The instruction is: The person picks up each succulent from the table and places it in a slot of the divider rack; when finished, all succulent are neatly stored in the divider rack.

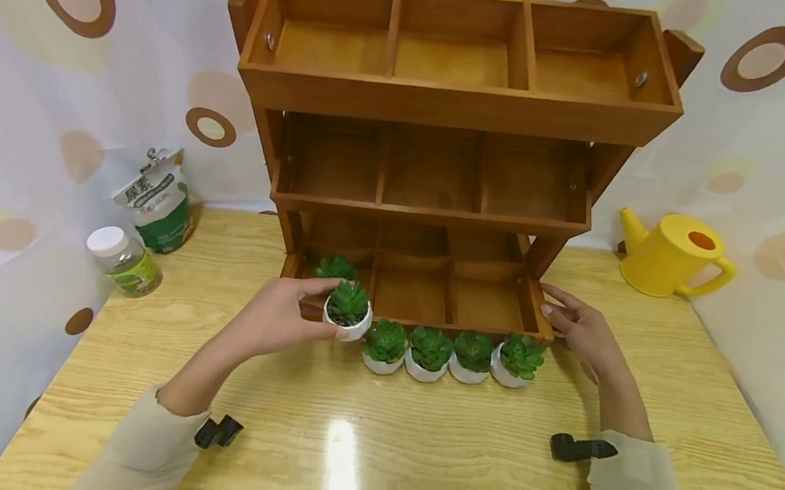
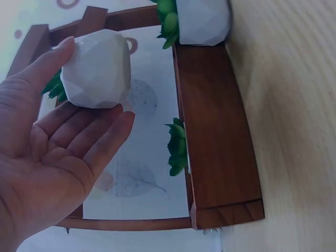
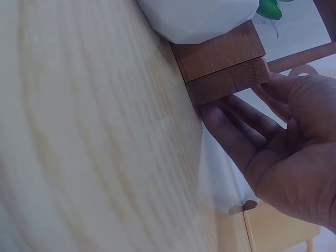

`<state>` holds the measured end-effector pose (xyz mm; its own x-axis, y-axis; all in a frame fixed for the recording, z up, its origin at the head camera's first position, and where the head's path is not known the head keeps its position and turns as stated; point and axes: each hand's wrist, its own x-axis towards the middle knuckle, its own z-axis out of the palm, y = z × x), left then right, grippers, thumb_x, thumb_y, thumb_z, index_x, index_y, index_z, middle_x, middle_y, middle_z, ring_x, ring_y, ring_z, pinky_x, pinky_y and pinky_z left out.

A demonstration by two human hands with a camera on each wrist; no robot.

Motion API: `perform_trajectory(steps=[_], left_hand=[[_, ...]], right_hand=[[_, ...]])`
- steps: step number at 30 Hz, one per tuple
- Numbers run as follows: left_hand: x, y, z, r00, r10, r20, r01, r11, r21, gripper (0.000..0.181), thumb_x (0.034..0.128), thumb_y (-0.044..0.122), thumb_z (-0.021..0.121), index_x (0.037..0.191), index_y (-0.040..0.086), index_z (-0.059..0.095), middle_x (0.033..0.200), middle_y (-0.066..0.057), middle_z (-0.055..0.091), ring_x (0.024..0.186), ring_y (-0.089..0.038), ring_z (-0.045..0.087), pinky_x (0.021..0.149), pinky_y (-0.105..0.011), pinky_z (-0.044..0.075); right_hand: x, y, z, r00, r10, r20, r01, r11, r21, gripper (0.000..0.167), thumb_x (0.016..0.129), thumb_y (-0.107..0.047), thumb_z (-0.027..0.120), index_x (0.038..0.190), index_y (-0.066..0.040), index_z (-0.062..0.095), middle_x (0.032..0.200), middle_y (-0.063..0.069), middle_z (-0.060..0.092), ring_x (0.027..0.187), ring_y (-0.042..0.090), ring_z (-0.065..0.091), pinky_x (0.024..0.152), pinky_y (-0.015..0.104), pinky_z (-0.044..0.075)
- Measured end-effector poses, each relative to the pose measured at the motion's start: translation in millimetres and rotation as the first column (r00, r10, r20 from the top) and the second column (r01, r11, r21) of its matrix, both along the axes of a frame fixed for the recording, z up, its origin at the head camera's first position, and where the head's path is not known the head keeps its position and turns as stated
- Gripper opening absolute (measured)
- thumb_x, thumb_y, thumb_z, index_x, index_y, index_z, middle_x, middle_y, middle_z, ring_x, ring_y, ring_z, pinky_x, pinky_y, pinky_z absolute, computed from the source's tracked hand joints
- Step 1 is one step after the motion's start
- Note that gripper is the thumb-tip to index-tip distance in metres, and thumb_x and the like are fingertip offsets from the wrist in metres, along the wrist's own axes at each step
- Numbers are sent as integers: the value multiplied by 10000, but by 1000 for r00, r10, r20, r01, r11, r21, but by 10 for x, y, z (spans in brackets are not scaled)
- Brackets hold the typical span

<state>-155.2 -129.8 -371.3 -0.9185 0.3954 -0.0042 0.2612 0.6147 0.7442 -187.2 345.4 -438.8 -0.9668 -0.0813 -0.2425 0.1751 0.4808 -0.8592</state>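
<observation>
My left hand (image 1: 282, 309) holds a small succulent in a white faceted pot (image 1: 352, 325) between thumb and fingers, in front of the shelf's bottom left compartment. The left wrist view shows the pot (image 2: 97, 71) raised off any surface. Behind it, another succulent (image 1: 336, 266) sits in that compartment. At the bottom tier's right end, my right hand (image 1: 584, 332) grips the side of the wooden shelf (image 1: 460, 109); the right wrist view has the thumb and fingers about the wood end (image 3: 228, 81). Several potted succulents (image 1: 428, 349) stand in a row along the shelf's front.
A yellow watering can (image 1: 672, 254) stands at the back right of the wooden table (image 1: 458, 453). On the left are a white-lidded jar (image 1: 126, 262) and a clipped green-and-white bag (image 1: 161, 205). A patterned curtain (image 1: 164, 46) hangs behind the shelf.
</observation>
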Motion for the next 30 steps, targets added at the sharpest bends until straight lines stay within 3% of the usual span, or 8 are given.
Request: perform_trajectory(steps=[8, 17, 21, 30], left_hand=[[-183, 172, 65, 1000, 9, -12, -9, 1000, 18, 736, 801, 393, 858, 1444, 161, 585, 1318, -68, 694, 1106, -232, 723, 895, -393, 595], [-461, 421, 41, 998, 13, -54, -12, 1000, 18, 720, 821, 371, 836, 1454, 153, 573, 1339, -54, 683, 1177, -225, 692, 952, -407, 573], [-541, 523, -4, 999, 2, -36, -1, 999, 40, 715, 825, 352, 838, 1453, 135, 572, 1328, -58, 689, 1198, -218, 678, 967, -407, 565], [-673, 731, -89, 999, -20, -27, 20, 1000, -7, 735, 834, 350, 839, 1461, 92, 555, 1330, -101, 685, 1189, -243, 671, 985, -418, 554]], right_hand=[[-3, -9, -47, 1000, 3, -14, -3, 1000, 19, 589, 1082, -400, 456, 1620, -230, 285, 1528, 249, 471, 1351, 415, 536, 938, 351, 583], [-25, 6, -21, 1000, -7, -15, 8, 1000, 29, 595, 1076, -417, 466, 1616, -239, 294, 1534, 245, 467, 1362, 430, 521, 940, 368, 582], [-20, -8, -10, 1000, -11, -13, 11, 999, 38, 595, 1074, -420, 470, 1615, -244, 298, 1541, 242, 460, 1370, 430, 514, 968, 424, 570], [-12, -19, 10, 1000, -7, -14, 7, 1000, 6, 585, 1084, -387, 460, 1619, -229, 285, 1536, 247, 463, 1355, 431, 528, 944, 380, 582]])
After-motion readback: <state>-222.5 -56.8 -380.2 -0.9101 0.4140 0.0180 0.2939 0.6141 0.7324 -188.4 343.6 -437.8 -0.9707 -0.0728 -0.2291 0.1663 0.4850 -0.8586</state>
